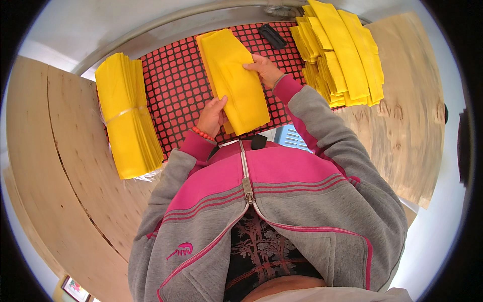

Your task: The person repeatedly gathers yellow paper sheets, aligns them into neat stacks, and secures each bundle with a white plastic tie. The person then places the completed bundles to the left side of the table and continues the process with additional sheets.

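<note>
A folded piece of yellow cloth-like material (234,83) is between my two hands, over a red-and-black checked cover. My left hand (212,118), with a red bead bracelet at the wrist, grips its lower left edge, thumb on top. At its upper right edge, my right hand (264,70) pinches it with the thumb over the surface and the other fingers partly hidden. To the left stands a thick bundle of similar yellow pieces (128,131), bound with a clear band. Beyond my right hand lies a loose, uneven pile of yellow pieces (342,55).
The checked cover (173,83) lies beneath the work. A small black object (272,36) rests near its far edge. Wooden boards (75,131) extend at the left, and another wooden surface (402,126) at the right. A light-blue slatted plastic item (293,138) shows below the near edge.
</note>
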Tool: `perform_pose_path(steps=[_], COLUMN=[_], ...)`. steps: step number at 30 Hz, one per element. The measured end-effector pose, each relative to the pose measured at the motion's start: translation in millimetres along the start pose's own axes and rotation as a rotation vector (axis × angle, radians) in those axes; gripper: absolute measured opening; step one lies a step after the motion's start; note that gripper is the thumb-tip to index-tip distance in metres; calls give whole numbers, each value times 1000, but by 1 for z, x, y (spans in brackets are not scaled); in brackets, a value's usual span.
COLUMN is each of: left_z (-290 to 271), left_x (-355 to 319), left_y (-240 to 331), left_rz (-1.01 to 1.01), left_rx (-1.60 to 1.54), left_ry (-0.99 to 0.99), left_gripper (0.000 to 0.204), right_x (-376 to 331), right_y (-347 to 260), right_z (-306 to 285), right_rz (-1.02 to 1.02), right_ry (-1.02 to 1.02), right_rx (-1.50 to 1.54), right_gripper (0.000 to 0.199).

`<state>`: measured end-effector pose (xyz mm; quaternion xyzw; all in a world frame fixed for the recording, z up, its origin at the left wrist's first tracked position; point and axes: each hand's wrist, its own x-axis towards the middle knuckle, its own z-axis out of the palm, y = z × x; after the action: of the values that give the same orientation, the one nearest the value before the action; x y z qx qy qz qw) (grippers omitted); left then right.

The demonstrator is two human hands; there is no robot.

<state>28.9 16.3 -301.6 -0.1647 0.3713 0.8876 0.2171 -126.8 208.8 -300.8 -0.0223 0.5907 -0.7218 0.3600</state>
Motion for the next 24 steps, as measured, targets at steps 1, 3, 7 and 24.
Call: perform_pose_path(steps=[1,3,7,24], left_z=[-4,-13,-23,-28], left_x=[0,1,4,12], left_y=[-2,-6,-14,-21], left_rz=[-3,-23,-38,83], left_rx=[16,46,186,285], left_ry=[7,28,109,178], left_gripper=[38,38,34,31], right_x=[1,2,6,25], right_y=[2,8,21,22], right_z=[-1,-1,-1,10], right_rz=[28,65,116,27], right_ry=[-2,10,106,149], right_rx=[-49,-97,14,91], right_gripper=[31,31,32,32])
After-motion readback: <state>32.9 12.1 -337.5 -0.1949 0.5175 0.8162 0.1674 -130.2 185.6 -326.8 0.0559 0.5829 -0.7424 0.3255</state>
